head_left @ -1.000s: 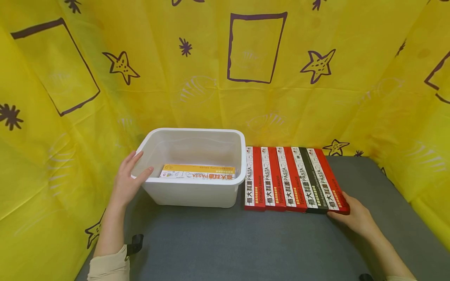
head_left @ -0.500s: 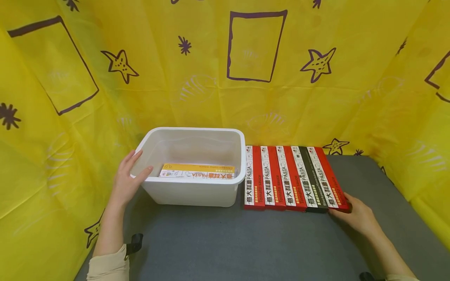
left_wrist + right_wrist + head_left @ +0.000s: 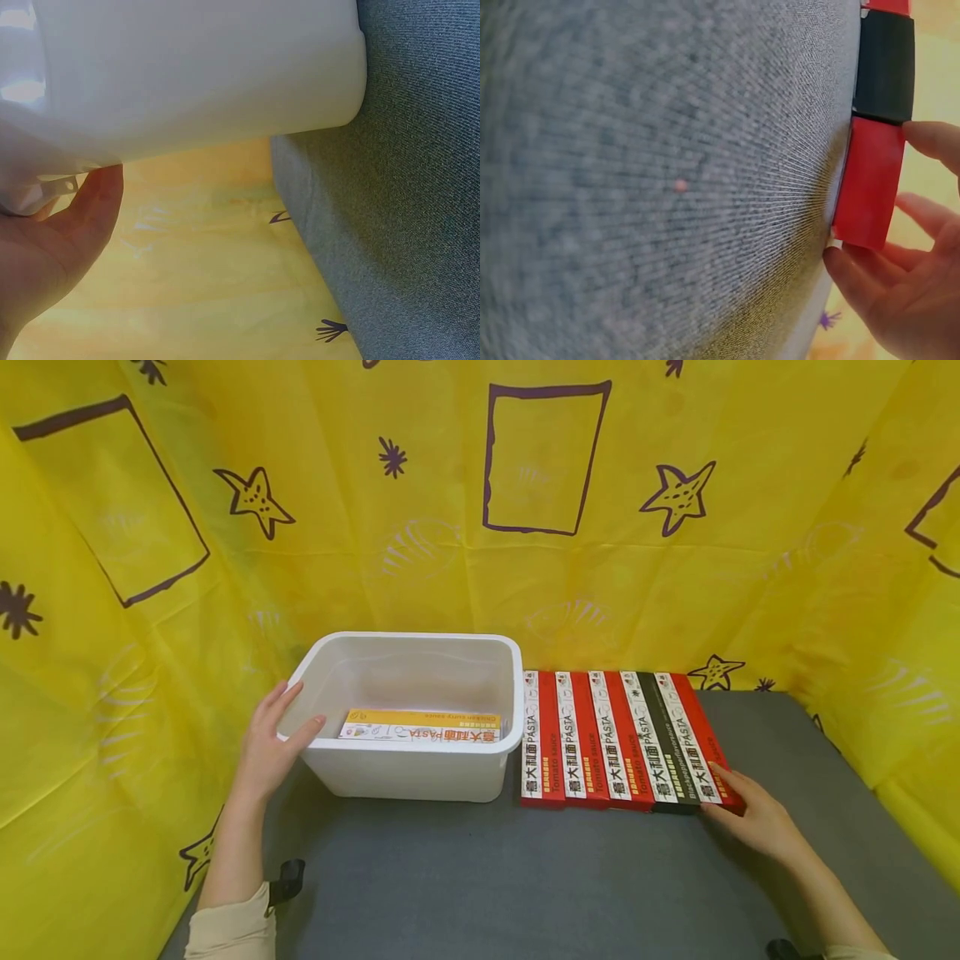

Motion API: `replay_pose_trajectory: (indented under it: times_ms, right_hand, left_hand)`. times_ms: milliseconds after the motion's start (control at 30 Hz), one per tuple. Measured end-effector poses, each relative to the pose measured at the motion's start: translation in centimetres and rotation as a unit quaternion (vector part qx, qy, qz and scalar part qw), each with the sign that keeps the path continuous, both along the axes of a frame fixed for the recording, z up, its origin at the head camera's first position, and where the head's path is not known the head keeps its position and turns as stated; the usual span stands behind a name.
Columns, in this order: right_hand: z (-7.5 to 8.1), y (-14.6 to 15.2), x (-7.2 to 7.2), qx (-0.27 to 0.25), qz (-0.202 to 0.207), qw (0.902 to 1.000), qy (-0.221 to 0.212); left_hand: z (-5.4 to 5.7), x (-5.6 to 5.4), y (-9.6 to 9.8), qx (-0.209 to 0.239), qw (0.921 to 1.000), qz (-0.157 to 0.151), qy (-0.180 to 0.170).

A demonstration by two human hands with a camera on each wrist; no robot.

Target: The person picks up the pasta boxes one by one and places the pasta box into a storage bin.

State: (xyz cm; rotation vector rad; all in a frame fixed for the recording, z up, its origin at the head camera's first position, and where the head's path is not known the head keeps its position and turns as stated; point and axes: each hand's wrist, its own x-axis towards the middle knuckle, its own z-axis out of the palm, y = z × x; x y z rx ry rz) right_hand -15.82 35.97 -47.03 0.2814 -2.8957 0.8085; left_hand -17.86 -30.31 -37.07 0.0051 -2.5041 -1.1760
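Observation:
My left hand [image 3: 273, 739] holds the left front corner of a white plastic bin [image 3: 412, 775], its thumb over the rim. In the left wrist view, a finger bends up against the bin's outer wall below the rim. Inside the bin lies a yellow and white pasta box [image 3: 423, 727]. My right hand [image 3: 757, 814] grips the near end of the rightmost red pasta box [image 3: 693, 727]. One finger rests on its top, and the thumb is at its near left corner. In the right wrist view, other fingers touch this red box's [image 3: 870, 184] outer side.
Left of the held box stand a dark green pasta box [image 3: 658, 727] and several red pasta boxes [image 3: 592, 735], side by side against the bin's right. A grey cloth table [image 3: 487, 877] lies beneath. Yellow printed curtains [image 3: 450, 577] enclose the back and sides.
A finger of my right hand has moved from the red pasta box's right side onto its top. My left hand and the bin stay put. The view has tipped very slightly.

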Motion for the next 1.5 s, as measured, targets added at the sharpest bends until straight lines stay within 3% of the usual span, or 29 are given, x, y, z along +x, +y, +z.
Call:
replay_pose_trajectory:
  times_ms: [167,500,900,1233,1500]
  right_hand:
    - [0.2,0.0,0.1,0.010,-0.013,0.9990,-0.041]
    - [0.8,-0.1,0.3,0.026,-0.046,0.9956,-0.077]
    - [0.9,-0.5,0.3,0.031,-0.068,0.9969,-0.026]
    - [1.2,-0.1,0.5,0.042,-0.106,0.9917,-0.060]
    - [0.9,0.3,0.1,0.043,-0.100,0.9906,-0.082]
  left_hand:
    - [-0.1,0.0,0.0,0.003,1.0000,0.000,0.002]
    - [-0.1,-0.1,0.0,0.000,1.0000,-0.001,0.002]
    - [-0.1,0.0,-0.1,-0.006,1.0000,0.001,-0.001]
    - [0.1,0.2,0.0,0.001,1.0000,0.003,-0.006]
    - [0.0,0.1,0.0,0.002,1.0000,0.002,-0.003]
